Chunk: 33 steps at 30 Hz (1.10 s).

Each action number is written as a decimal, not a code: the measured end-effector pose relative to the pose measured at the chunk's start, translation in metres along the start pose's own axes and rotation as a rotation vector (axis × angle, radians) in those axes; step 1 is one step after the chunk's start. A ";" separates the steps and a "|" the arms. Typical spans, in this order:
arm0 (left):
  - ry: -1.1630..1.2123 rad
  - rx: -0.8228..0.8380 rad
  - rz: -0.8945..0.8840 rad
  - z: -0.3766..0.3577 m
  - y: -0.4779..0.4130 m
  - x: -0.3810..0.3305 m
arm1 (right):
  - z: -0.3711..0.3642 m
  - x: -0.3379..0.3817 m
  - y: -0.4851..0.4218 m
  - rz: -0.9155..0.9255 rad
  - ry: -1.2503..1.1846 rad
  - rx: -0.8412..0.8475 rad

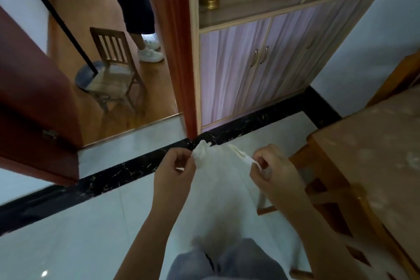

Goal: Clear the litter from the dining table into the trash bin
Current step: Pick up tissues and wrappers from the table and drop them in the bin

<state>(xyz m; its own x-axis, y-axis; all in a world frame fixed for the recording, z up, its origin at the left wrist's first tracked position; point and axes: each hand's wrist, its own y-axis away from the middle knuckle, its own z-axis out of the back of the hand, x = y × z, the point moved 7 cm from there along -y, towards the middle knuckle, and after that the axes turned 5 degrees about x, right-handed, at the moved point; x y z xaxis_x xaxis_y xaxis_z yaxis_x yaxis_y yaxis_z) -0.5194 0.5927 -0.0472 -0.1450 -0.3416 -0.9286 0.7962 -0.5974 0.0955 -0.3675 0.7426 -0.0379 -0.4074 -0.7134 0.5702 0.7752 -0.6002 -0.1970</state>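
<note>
A white plastic trash bag (221,191) hangs in front of me over the pale tiled floor, its mouth gathered at the top. My left hand (173,171) pinches the bunched left side of the bag's top. My right hand (272,170) grips the thin white handle strip on the right side. The bag stretches between both hands and drops toward my knees. The dining table (372,143) with a brown patterned top stands at the right edge; no litter shows on the part in view. No trash bin is visible.
A wooden chair frame (322,191) sits under the table just right of my right hand. A cabinet (250,70) with pale doors stands ahead. Through the doorway on the left are a small wooden chair (113,68), a fan stand and a person's legs (141,7).
</note>
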 end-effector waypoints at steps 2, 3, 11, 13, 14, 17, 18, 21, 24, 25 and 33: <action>-0.017 0.048 0.000 -0.014 -0.033 -0.002 | -0.001 -0.022 -0.022 -0.054 0.000 -0.032; -0.026 0.081 -0.001 -0.024 -0.047 -0.003 | 0.002 -0.033 -0.032 -0.079 0.002 -0.058; -0.088 0.262 -0.117 -0.120 -0.179 -0.055 | 0.038 -0.110 -0.150 -0.193 0.019 -0.135; -0.096 0.297 -0.179 -0.146 -0.213 -0.085 | 0.059 -0.132 -0.182 -0.199 0.005 -0.178; -0.098 0.324 -0.201 -0.159 -0.229 -0.098 | 0.070 -0.144 -0.194 -0.218 -0.009 -0.199; -0.105 0.378 -0.271 -0.202 -0.273 -0.127 | 0.106 -0.179 -0.225 -0.229 0.013 -0.284; -0.107 0.397 -0.284 -0.217 -0.285 -0.134 | 0.117 -0.192 -0.232 -0.243 0.031 -0.313; -0.107 0.500 -0.295 -0.265 -0.313 -0.146 | 0.143 -0.230 -0.242 -0.340 0.077 -0.373; -0.094 0.618 -0.338 -0.319 -0.338 -0.166 | 0.159 -0.268 -0.242 -0.471 0.088 -0.420; -0.075 0.661 -0.357 -0.338 -0.346 -0.174 | 0.164 -0.281 -0.242 -0.509 0.106 -0.434; 0.053 0.947 -0.463 -0.494 -0.426 -0.241 | 0.224 -0.361 -0.289 -0.671 0.317 -0.581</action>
<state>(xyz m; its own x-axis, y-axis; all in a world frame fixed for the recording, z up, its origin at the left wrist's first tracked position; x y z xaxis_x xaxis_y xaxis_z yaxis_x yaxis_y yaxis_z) -0.5335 1.2884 -0.0412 -0.2734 0.0832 -0.9583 -0.1170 -0.9917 -0.0527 -0.3367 1.2549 -0.0085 -0.8602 -0.1666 0.4820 0.0030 -0.9468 -0.3219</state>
